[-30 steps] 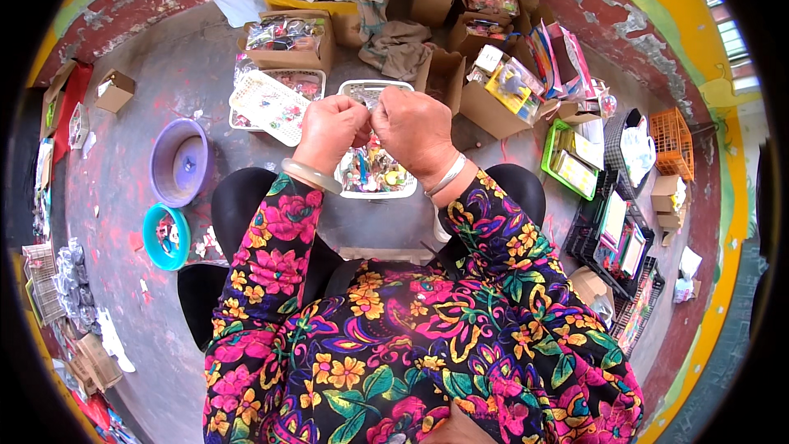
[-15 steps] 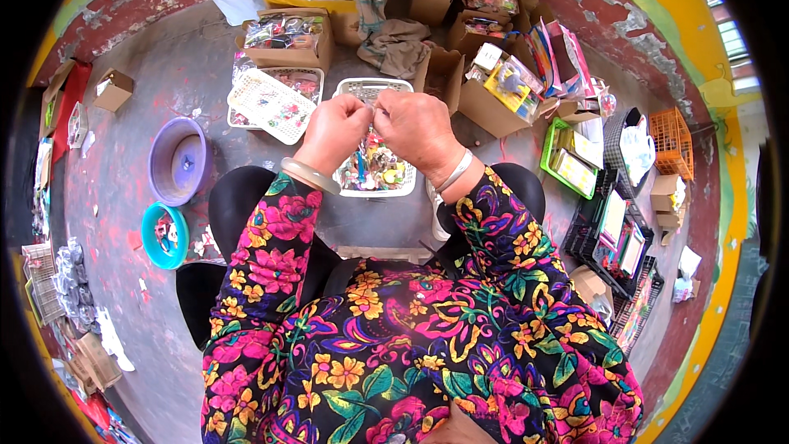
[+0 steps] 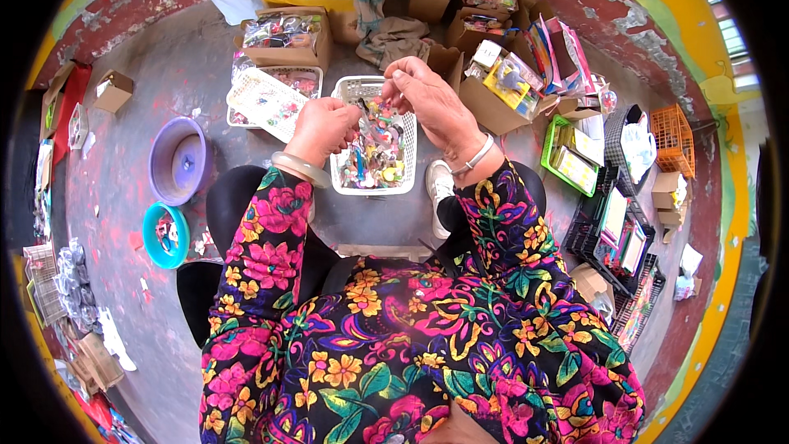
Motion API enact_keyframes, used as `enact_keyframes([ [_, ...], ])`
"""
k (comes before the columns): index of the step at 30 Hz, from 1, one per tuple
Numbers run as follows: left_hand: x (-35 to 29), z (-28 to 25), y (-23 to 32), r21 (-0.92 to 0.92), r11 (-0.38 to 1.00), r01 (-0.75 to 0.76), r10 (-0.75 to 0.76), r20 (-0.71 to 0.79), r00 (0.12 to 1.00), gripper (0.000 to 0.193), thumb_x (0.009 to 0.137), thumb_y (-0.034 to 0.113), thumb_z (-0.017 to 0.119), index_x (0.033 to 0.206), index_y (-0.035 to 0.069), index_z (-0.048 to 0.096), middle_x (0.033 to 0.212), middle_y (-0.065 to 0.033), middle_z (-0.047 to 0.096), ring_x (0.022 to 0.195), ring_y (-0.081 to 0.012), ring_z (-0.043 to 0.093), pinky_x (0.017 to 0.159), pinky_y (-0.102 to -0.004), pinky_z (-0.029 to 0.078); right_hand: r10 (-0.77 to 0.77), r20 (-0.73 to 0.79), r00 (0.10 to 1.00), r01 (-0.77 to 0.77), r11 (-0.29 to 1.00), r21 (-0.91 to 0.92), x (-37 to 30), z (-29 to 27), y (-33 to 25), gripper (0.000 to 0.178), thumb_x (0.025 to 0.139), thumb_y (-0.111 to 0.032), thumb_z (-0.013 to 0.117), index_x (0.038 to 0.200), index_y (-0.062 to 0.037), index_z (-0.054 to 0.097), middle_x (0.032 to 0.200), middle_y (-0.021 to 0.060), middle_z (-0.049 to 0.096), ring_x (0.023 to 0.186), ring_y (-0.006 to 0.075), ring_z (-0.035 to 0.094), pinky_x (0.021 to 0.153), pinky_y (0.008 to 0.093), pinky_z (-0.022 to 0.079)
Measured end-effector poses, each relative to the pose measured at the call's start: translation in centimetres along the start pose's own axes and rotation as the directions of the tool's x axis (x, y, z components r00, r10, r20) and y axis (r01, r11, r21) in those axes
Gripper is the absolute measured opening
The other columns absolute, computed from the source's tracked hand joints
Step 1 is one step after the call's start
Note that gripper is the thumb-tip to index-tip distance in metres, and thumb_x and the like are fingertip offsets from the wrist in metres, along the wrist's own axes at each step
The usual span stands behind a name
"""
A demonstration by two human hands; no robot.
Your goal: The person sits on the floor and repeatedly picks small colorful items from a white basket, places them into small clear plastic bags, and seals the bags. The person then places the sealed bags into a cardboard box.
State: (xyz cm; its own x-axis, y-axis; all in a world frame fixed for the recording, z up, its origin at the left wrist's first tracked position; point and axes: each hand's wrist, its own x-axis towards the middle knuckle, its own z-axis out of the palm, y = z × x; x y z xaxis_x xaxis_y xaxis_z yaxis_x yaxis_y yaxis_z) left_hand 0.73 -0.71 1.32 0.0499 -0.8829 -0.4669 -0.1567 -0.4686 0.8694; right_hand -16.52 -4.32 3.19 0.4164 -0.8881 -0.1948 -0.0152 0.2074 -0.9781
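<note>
My left hand [image 3: 329, 127] is closed in a pinch over the left rim of a white plastic basket [image 3: 374, 191]. A small dark piece [image 3: 363, 105] sticks out at its fingertips; its kind is too small to make out. My right hand [image 3: 431, 99] is raised over the basket's far right side, apart from the left. Its fingers are bent and drawn together, and whatever they hold, if anything, is hidden. Below both hands, the basket holds many small colourful trinkets [image 3: 382, 156], some in clear wrapping.
A second white basket [image 3: 271, 103] lies tilted on another one to the left. Purple [image 3: 177, 160] and teal [image 3: 164, 234] basins stand on the floor further left. Full cardboard boxes [image 3: 493, 107] line the back; a green tray [image 3: 571, 156] and black crates [image 3: 604, 230] are at the right.
My hands were together at the fingertips over the basket. Since then they have parted: the right has moved up and right, the left slightly down and left. More of the trinkets now shows.
</note>
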Motion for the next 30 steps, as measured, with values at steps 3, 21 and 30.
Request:
enact_keyframes([
  [3, -0.3, 0.0, 0.2, -0.108, 0.994, 0.022, -0.016, 0.05, 0.999, 0.013, 0.071, 0.014, 0.055, 0.062, 0.004, 0.058, 0.05, 0.0, 0.049, 0.039, -0.0074, 0.044, 0.036, -0.0197, 0.032, -0.119, 0.051, 0.992, 0.117, 0.992, 0.043, -0.3, 0.0, 0.2, 0.027, 0.09, -0.023, 0.046, 0.099, 0.0005, 0.056, 0.086, 0.0054, 0.057, 0.079, 0.0101, 0.052, 0.07, 0.0235, 0.041],
  [21, -0.2, 0.4, 0.0, -0.188, 0.982, 0.006, 0.008, 0.07, 0.998, 0.014, 0.074, 0.015, 0.054, 0.066, 0.004, 0.057, 0.054, 0.0, 0.05, 0.042, -0.0067, 0.044, 0.038, -0.0184, 0.033, 0.044, 0.149, 0.988, -0.092, 0.94, 0.329, -1.2, 0.2, -1.5, 0.018, 0.086, -0.006, 0.05, 0.101, 0.0049, 0.048, 0.099, 0.0147, 0.055, 0.089, 0.0186, 0.059, 0.074, 0.024, 0.051],
  [30, -0.1, 0.3, 0.1, -0.218, 0.976, 0.024, -0.005, 0.087, 0.996, 0.015, 0.077, 0.015, 0.052, 0.068, 0.003, 0.057, 0.055, 0.0, 0.051, 0.043, -0.0078, 0.046, 0.041, -0.019, 0.036, -0.044, -0.012, 0.999, 0.045, 0.98, 0.196, -0.9, -0.9, -0.6, 0.015, 0.079, -0.01, 0.064, 0.087, 0.0026, 0.062, 0.074, 0.0058, 0.062, 0.063, 0.0078, 0.056, 0.056, 0.018, 0.045],
])
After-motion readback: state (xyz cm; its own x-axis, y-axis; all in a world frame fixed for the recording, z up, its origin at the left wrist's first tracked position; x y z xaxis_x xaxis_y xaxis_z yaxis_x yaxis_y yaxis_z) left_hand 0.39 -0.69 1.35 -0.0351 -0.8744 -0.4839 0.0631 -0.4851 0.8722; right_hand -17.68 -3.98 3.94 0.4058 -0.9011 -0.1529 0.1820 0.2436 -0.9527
